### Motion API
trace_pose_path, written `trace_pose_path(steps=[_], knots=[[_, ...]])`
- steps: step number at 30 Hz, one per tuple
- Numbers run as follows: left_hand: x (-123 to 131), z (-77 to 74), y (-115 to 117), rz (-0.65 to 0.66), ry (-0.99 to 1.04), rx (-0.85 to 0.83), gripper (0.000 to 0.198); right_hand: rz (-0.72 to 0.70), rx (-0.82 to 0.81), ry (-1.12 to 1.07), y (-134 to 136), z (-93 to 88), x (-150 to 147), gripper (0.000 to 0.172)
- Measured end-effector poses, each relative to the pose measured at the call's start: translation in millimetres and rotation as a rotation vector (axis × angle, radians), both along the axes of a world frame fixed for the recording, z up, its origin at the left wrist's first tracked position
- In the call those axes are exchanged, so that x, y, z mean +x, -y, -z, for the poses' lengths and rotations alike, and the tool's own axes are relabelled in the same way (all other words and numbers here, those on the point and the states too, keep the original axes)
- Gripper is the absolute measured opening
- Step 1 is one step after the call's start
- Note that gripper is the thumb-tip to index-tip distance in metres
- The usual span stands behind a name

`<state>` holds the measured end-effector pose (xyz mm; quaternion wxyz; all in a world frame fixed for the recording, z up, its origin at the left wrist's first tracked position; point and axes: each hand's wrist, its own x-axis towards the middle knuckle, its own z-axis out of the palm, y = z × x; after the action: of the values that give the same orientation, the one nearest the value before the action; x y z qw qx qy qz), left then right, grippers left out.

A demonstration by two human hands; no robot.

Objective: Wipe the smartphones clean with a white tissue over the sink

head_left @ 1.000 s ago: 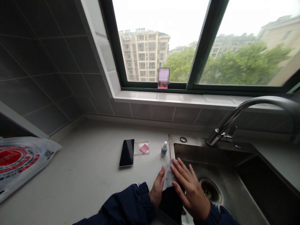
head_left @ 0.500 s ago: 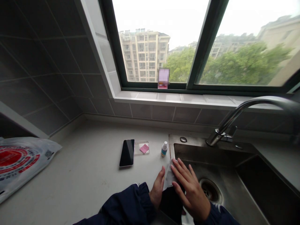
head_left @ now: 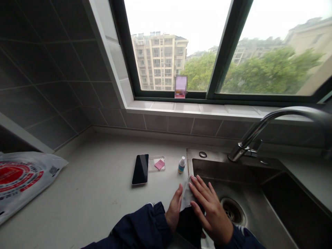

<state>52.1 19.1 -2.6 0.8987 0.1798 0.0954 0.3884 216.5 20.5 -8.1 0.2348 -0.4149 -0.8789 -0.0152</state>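
Pinching a pale cloth point(head_left: 187, 193) between the left hand point(head_left: 173, 212) and the spread right hand point(head_left: 211, 214) at six o'clock, beside the steel sink's drain strainer point(head_left: 232, 211) at five.

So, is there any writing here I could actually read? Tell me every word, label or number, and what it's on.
Nothing here can be read clearly.
Plastic bag: red printed lettering, too blurred to read.
Square code on the bag: too small to read.
Small bottle: label too small to read.
Pixelated patch at the window: blurred out, unreadable.
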Motion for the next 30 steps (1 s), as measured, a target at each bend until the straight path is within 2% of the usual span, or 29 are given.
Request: trace_pose_path(steps=[15,21,26,30], knots=[[-2,-6.1,1,0.031,-0.024,-0.001,0.073,0.003,-0.001,0.007,1,-1.5,0,0.060],[-3,-3.4,2,0.040,-0.027,0.036,0.074,0.013,-0.006,0.019,-2,-3.3,4,0.060],[-2,3.1,1,0.015,-0.037,0.040,0.080,0.014,0.027,0.025,-2,-4.7,5,0.061],[-1,5.6,0,-0.103,-0.046,-0.019,0.075,-0.060,0.062,0.064,2,-9.4,2,0.061]])
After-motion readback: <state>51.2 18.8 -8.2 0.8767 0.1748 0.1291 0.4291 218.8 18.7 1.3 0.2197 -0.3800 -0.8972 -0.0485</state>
